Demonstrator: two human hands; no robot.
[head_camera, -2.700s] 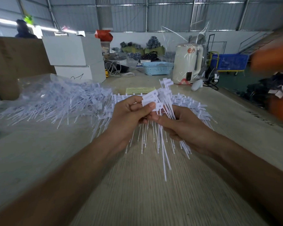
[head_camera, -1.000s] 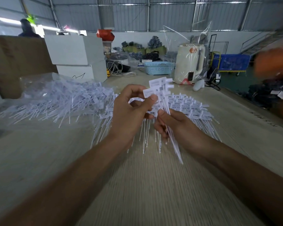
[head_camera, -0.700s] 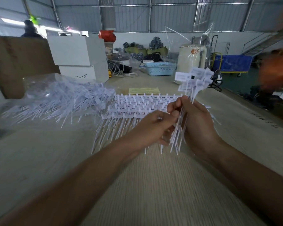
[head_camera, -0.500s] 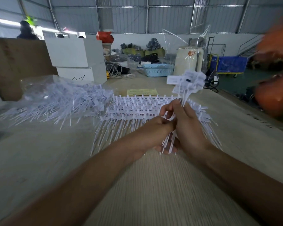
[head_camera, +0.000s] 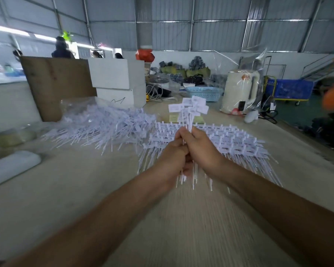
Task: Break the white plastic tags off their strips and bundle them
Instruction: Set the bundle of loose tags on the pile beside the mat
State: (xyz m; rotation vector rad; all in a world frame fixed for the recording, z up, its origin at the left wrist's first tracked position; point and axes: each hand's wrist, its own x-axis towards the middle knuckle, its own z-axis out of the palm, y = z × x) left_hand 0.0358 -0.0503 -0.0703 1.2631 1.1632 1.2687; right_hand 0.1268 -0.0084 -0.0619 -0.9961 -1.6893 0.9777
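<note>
counter (head_camera: 69, 193): a long pale top that carries everything; its right edge runs near the strips, with floor beyond, so I judge that side tight.
open room: the bare stretch nearer the person than the strips is the widest free patch, good for tapping tails level or laying a bundle down.
heap (head_camera: 102, 126): loose tags piled left of the strips, partly on clear plastic film.
strips (head_camera: 220, 139): stacked flat with many tags unbroken, just behind the hands, tails pointing toward the person.
kettle (head_camera: 239, 95): far behind the strips, wrapped in film, well apart from the work.
step: gathering broken-off tags into a bundle; judged early in the task, since the stack is large.
left hand (head_camera: 174, 160): grip clenched round the lower stems of the bundle, touching the right hand.
right hand (head_camera: 201, 149): grip clenched round the same stems, just above the strips.
bundle (head_camera: 189, 112): upright, flags fanned above the fists, tails uneven below.
next move: probably squaring the tails and flags, which calls for one hand easing without dropping stems.
</note>
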